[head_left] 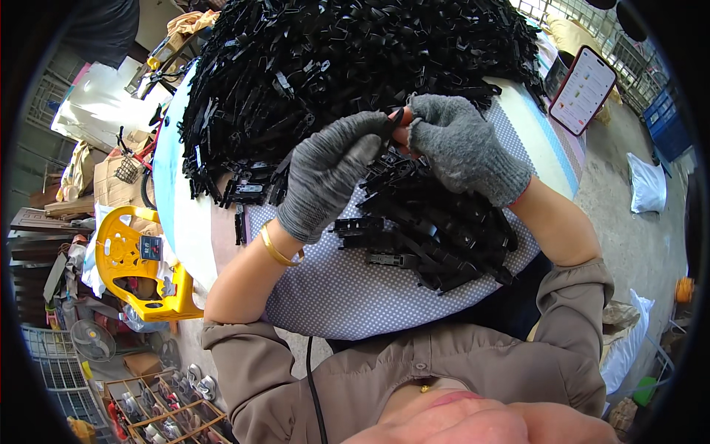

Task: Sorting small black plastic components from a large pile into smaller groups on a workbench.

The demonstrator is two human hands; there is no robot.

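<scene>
My left hand (323, 174), in a grey knitted glove, is closed round a slim black plastic part (397, 118), which mostly hides behind the fingers. My right hand (466, 148) wears a similar glove with bare fingertips showing, and pinches the same part from the other side. Both hands meet above the round table (310, 296), at the near edge of a big heap of black plastic parts (355, 59). Below and between my wrists lies a smaller pile of like parts (458, 229). What exact kind of part it is cannot be made out.
A phone (583, 90) with a lit screen stands at the table's right edge. To the left is a yellow plastic chair (122, 255) with a small dark box on it. A black cable (314, 392) hangs down my front. White sacks (646, 183) lie on the floor at right.
</scene>
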